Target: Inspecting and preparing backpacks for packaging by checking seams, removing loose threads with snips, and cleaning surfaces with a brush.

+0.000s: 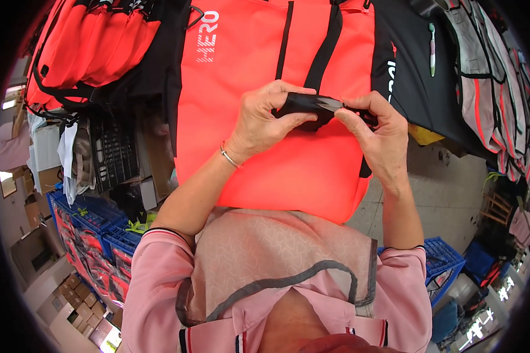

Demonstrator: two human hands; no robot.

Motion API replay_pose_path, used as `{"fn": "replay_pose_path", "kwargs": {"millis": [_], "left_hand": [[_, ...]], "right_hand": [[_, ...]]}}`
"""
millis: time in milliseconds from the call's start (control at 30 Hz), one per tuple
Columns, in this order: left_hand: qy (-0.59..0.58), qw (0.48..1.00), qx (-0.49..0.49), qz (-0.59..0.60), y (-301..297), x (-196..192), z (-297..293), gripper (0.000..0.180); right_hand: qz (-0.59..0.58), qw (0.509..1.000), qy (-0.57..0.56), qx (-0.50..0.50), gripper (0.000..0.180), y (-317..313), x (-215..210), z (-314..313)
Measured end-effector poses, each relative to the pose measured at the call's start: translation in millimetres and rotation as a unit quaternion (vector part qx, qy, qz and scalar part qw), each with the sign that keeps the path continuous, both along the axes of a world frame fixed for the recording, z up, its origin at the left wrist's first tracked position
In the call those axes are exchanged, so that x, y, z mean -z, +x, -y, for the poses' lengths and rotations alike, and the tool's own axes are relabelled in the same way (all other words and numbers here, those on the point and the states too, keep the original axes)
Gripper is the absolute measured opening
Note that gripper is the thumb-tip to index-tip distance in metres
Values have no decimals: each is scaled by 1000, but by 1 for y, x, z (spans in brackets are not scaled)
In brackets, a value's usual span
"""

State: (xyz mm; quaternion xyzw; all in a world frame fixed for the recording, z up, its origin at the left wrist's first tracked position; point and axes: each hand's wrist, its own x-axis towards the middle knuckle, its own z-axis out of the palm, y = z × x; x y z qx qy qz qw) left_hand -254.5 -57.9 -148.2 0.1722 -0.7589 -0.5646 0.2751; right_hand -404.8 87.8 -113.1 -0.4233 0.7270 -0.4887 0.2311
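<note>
Before me lies a bright coral bag [265,159] with black straps and white lettering. My left hand [262,117] is closed on a black strap [302,105] of the bag, lifting a fold of it between thumb and fingers. My right hand [383,132] grips small thread snips [330,104]. Their pointed metal blades lie against the black strap close to my left thumb and fingers. Most of the snips' dark handle is hidden inside the right hand.
More coral bags [100,44] are piled at the far left. A toothbrush [433,50] lies on black fabric at the right, beside grey bags [483,82] with coral trim. Blue crates [121,238] with packed goods stand at the lower left, and another blue crate [444,259] at the right.
</note>
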Motion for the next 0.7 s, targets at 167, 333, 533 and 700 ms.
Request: {"fn": "replay_pose_path", "kwargs": {"millis": [167,333,533,700], "left_hand": [[4,1000,3,1,3,-2,-2,20],[-77,997,24,10,14,-6,-11,21],[-472,874,109,-28,28,-16,-32,26],[-588,796,58,-129,21,-3,-31,29]], "right_hand": [[-54,998,8,-10,16,-5,-3,-2],[205,976,1,68,21,-10,1,-8],[339,933,113,37,37,-5,-1,-22],[180,973,146,4,34,3,6,-28]]}}
